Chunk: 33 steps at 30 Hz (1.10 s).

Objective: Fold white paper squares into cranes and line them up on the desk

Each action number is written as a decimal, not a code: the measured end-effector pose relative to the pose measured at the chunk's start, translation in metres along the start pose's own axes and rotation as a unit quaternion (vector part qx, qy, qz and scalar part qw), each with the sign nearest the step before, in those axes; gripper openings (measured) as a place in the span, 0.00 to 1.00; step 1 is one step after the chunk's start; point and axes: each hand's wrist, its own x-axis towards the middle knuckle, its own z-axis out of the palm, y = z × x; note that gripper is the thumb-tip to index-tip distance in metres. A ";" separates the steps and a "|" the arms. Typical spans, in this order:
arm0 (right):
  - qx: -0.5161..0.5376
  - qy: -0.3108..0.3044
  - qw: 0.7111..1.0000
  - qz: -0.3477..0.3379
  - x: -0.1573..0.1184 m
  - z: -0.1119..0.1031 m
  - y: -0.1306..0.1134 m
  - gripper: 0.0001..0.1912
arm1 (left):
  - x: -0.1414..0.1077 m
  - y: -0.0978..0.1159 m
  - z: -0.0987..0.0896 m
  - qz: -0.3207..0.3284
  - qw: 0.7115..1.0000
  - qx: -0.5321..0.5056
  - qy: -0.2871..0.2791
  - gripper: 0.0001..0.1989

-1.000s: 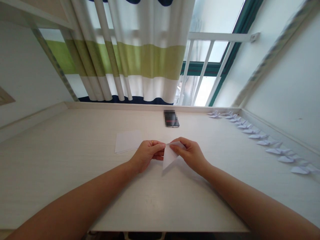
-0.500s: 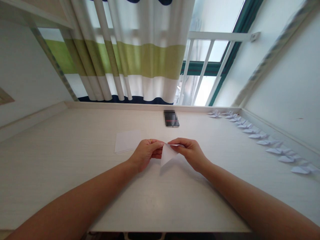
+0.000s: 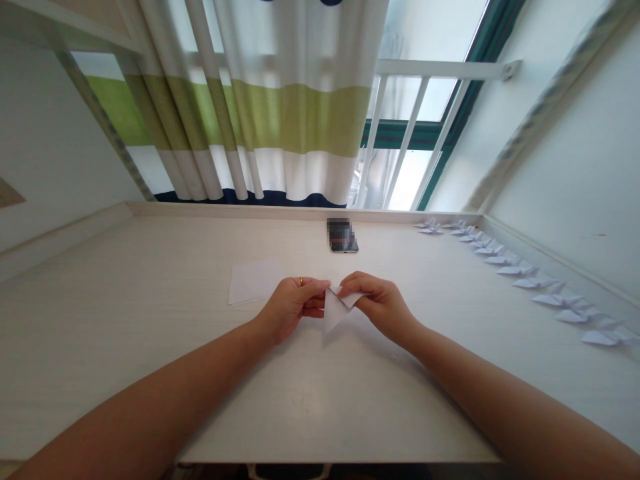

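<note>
Between my two hands is a folded piece of white paper (image 3: 334, 312), held a little above the table with one point hanging down. My left hand (image 3: 299, 303) pinches its upper left corner between thumb and fingers; a ring shows on one finger. On the other side, my right hand (image 3: 376, 297) grips the paper's right part, where a flap stands raised and turned over. The right fingertips are partly hidden behind and inside the folds. Left of my left hand, flat white paper sheets (image 3: 253, 281) lie on the table.
A dark phone (image 3: 343, 236) lies beyond my hands near the table's back edge. Several folded white paper cranes (image 3: 517, 271) stand in a row along the right edge. A striped curtain (image 3: 300, 120) and a white railing (image 3: 440, 69) are behind the pale table (image 3: 150, 347).
My right hand has lifted and turned the paper's right flap, so a fold now shows across the top. The left hand keeps its pinch in nearly the same place.
</note>
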 end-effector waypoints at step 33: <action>0.186 -0.049 0.935 0.298 0.005 0.001 -0.001 0.08 | 0.002 -0.004 -0.004 0.026 0.993 0.113 0.022 0.12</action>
